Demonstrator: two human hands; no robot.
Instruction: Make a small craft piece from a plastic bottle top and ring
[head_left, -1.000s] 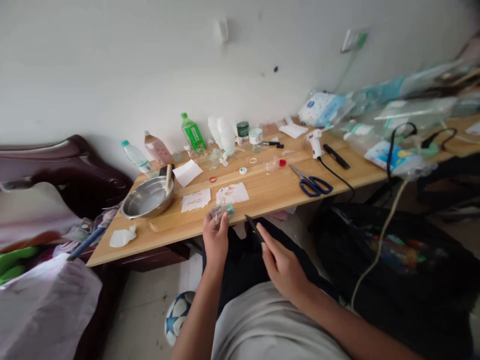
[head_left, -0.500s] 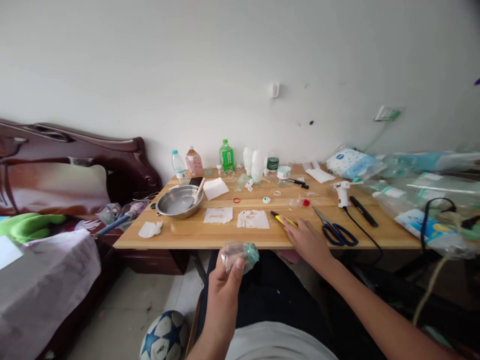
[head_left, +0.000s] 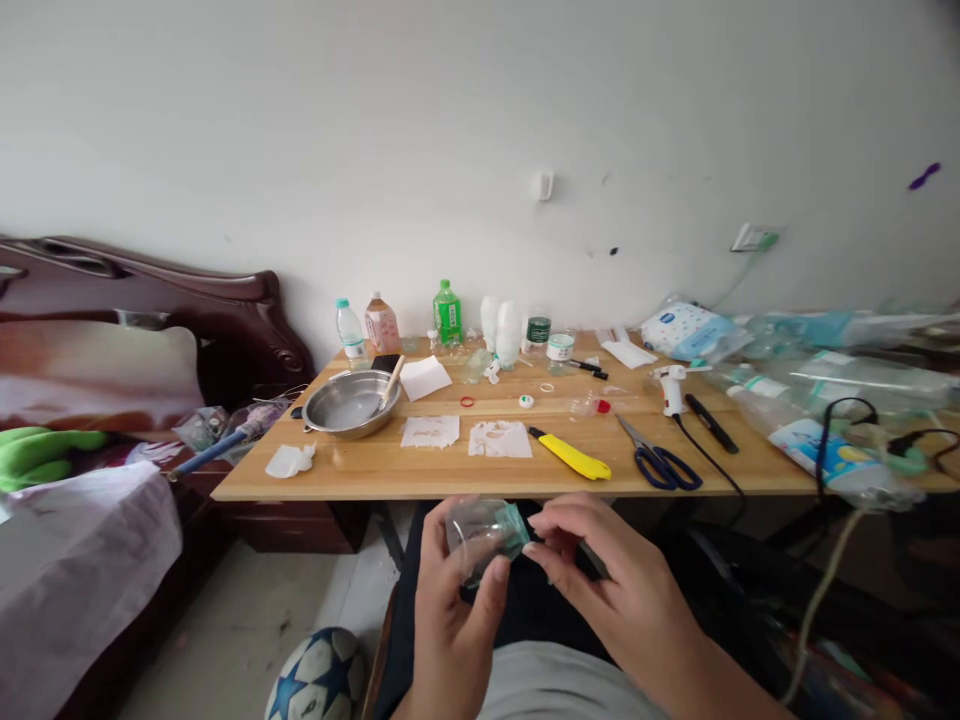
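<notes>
My left hand (head_left: 456, 610) is closed around a cut piece of clear plastic bottle with a teal label (head_left: 484, 531), held over my lap just below the wooden table's front edge (head_left: 420, 487). My right hand (head_left: 600, 580) is beside it, fingertips pinching the teal end of the same piece. A yellow utility knife (head_left: 570, 454) lies on the table ahead of my hands, apart from both.
On the table are a steel bowl with a wooden stick (head_left: 348, 403), two stained paper squares (head_left: 501, 438), blue-handled scissors (head_left: 658, 459), a white glue gun (head_left: 670, 386), several bottles (head_left: 448, 311) at the back and plastic bags (head_left: 825, 400) at the right. A football (head_left: 319, 680) lies on the floor; a bed stands at left.
My right hand set the yellow utility knife on the table and came back to the bottle piece. My left hand lowered the piece toward my lap. The view rose and levelled.
</notes>
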